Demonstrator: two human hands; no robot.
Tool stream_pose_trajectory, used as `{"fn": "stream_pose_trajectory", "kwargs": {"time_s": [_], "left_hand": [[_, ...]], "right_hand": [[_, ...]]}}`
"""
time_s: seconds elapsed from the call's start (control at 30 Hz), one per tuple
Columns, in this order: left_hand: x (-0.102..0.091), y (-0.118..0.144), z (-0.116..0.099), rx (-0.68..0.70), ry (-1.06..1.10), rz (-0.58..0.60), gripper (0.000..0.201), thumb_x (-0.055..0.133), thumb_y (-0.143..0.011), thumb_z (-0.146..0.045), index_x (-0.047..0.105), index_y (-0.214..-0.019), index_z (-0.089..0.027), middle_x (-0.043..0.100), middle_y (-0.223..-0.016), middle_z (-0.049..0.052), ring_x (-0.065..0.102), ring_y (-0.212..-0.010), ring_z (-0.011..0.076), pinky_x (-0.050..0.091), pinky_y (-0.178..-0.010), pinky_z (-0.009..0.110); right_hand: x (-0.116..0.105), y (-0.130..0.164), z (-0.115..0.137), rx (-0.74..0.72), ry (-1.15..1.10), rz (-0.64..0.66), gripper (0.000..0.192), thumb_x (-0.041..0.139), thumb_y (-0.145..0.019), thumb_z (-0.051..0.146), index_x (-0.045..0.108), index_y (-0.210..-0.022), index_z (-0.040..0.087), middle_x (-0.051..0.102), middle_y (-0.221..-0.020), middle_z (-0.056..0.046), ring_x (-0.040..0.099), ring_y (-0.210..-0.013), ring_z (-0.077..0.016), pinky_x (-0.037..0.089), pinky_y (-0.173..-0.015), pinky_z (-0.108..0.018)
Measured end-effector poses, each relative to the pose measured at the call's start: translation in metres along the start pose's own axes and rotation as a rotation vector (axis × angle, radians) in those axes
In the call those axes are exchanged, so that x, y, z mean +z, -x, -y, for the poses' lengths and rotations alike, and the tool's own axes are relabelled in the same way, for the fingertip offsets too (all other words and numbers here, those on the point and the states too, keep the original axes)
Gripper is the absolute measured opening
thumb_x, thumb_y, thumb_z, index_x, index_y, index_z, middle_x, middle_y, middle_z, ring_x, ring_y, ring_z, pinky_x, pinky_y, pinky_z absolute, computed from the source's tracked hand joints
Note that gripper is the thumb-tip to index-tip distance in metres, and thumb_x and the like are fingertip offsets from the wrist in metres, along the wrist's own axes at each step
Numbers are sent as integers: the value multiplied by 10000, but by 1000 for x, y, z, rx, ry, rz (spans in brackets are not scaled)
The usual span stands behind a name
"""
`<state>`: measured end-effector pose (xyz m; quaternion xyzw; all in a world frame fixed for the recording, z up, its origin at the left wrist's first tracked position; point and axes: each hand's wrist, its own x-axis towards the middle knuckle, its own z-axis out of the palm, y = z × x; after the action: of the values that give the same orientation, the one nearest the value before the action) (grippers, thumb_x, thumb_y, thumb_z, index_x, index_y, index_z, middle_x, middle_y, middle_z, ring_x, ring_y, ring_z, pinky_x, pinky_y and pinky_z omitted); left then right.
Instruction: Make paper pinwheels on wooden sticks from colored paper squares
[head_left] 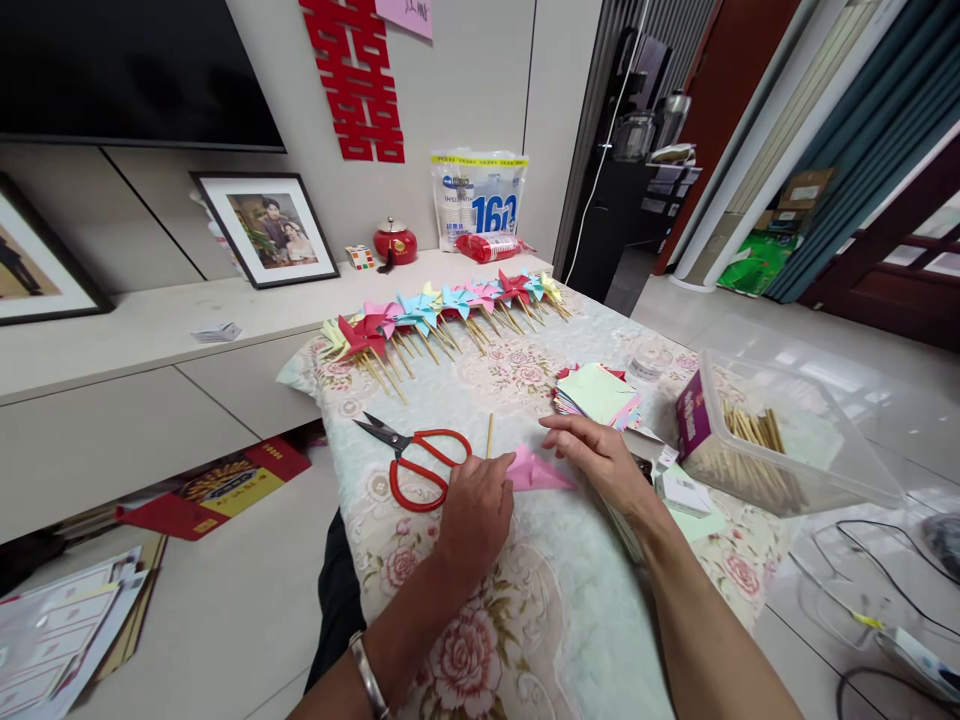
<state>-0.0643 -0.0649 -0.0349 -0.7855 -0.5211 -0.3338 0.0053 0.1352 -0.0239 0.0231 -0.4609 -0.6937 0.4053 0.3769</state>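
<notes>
Floral tablecloth (540,600), both hands (474,512) flat, pressing pink paper (534,470)

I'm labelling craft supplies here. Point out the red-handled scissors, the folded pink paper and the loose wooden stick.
Red-handled steel scissors (417,462): head view, on the near handle loop.
Folded pink paper (538,472): head view, on its exposed flat face.
Loose thin wooden stick (490,436): head view, mid-shaft.

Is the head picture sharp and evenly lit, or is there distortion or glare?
Head view: soft, even light, faint shadows; both hands, left hand and right hand, and the pink paper look sharp; wide-lens bending curves the edges; slight glare on the clear plastic box.
</notes>
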Motion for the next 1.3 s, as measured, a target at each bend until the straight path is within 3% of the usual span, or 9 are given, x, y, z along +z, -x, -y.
{"fn": "stream_pose_trajectory", "kwargs": {"time_s": [0.13,0.23,0.5,0.83,1.13,1.3], "left_hand": [[2,0,1,-12,1,-23,300,490,-918,-115,632,-1182,-117,751,-953,96,622,-867,274,503,-771,424],[3,0,1,-20,2,-41,296,506,-905,-112,633,-1172,-122,746,-934,91,617,-869,272,508,-766,414],[5,1,-2,-13,-40,-83,274,511,-914,-117,628,-1161,-121,732,-886,90,592,-838,268,489,-759,415],[0,2,-6,-24,-187,-63,441,549,-904,-135,545,-1345,-139,706,-860,61,574,-814,257,419,-712,394],[6,0,-7,-63,-261,-54,342,561,-899,-137,599,-1239,-144,723,-850,64,581,-799,264,400,-693,405],[6,-1,-5,-98,-211,-22,323,574,-888,-171,610,-1209,-156,726,-892,75,581,-834,277,417,-707,413]], "right_hand": [[-8,2,2,-15,112,231,522,677,-859,442,637,-1313,186,732,-1077,-70,649,-954,-230,491,-787,-315],[-7,3,-1,-36,229,296,648,775,-780,375,596,-1371,180,726,-1087,-71,636,-991,-239,478,-852,-324],[6,-2,-14,20,476,202,505,591,-880,236,595,-1378,151,708,-922,-74,635,-826,-223,473,-754,-317],[16,-4,-13,36,570,173,481,630,-851,218,636,-1328,156,759,-1034,-116,682,-897,-258,480,-818,-334],[16,-5,-16,34,575,165,483,644,-846,213,642,-1324,143,733,-1198,-144,679,-1038,-281,485,-915,-366],[15,-5,-15,46,536,169,511,680,-823,231,641,-1325,149,741,-1173,-139,680,-1002,-279,490,-896,-374]]}}
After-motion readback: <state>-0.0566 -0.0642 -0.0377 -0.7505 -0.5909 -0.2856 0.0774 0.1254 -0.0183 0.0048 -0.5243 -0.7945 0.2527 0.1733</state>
